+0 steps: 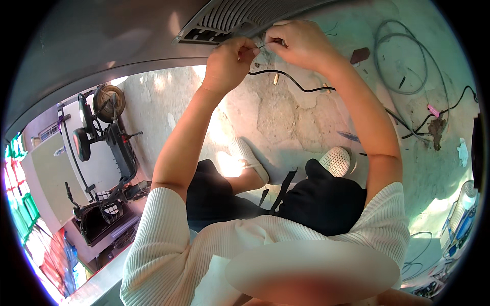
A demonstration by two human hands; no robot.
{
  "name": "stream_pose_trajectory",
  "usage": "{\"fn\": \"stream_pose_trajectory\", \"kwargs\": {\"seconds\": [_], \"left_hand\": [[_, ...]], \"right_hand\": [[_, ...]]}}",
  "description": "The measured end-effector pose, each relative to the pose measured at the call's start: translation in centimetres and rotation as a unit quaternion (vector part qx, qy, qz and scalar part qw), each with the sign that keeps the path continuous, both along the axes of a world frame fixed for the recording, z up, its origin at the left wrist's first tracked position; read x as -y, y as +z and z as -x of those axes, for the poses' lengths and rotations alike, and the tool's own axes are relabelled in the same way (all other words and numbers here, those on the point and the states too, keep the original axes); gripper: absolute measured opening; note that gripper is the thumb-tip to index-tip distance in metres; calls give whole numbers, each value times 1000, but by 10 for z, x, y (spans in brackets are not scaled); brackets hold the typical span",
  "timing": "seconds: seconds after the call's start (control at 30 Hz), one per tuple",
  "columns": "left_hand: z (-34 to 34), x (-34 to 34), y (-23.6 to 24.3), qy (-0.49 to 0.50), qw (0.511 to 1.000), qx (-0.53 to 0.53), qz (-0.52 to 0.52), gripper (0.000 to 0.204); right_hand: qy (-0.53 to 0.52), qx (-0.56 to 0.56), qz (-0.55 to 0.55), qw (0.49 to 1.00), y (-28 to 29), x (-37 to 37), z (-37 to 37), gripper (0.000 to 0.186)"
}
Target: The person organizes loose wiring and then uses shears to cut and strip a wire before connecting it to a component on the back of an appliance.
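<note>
Crouching on cracked concrete, this person has both hands up at 12 o'clock under a grey louvred vent panel (pixel 224 20). Left hand (pixel 228 64) and right hand (pixel 301 43) both have fingertips pinched shut on a thin wire (pixel 261 46) stretched between them. A black cable (pixel 291 81) droops just below, with grey cable coils (pixel 403 61) at 2 o'clock.

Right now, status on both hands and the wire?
Left hand and right hand both pinching thin wire. Black cable hangs beneath. Grey vent grille close behind.
</note>
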State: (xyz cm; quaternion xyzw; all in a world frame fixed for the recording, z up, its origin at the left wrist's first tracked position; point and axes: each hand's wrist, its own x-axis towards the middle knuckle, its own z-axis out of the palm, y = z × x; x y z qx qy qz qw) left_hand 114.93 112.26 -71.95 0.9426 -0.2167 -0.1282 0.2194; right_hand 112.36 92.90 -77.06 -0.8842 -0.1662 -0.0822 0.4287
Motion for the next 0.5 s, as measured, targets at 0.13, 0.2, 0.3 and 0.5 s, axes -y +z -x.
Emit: {"fn": "stream_pose_trajectory", "kwargs": {"seconds": [0.13,0.2,0.3,0.5], "left_hand": [[-4,2,1,97,989,-108,28,17],[-4,5,1,93,992,-85,5,18],[-8,4,0,95,989,-109,-30,18],[-14,1,-11,124,984,-102,73,17]], "right_hand": [[-33,5,-21,999,-6,-5,-3,10],[-48,20,-31,998,-12,-7,-4,9],[-69,24,-45,996,-15,-9,-2,8],[-119,12,-86,989,-16,-15,-2,10]]}}
